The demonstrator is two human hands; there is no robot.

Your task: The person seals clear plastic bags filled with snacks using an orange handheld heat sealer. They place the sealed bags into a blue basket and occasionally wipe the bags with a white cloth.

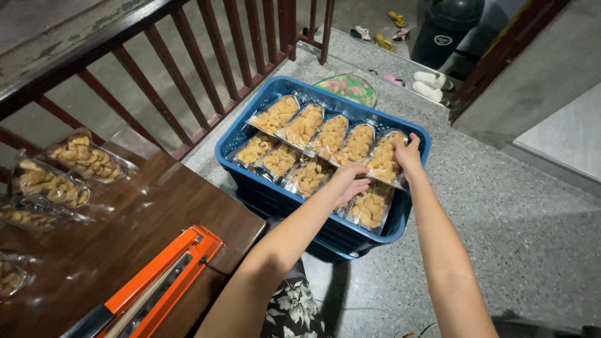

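Clear plastic snack bag point(383, 161) of golden fried pieces sat pinched between both hands, left hand point(348, 181) and right hand point(407, 153), above the blue plastic crate point(233, 139).

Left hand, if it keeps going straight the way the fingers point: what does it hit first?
The left hand points up and right over the blue plastic crate. First in line is probably the clear snack-filled pouch that the right hand grips, though depth is unclear from this view.
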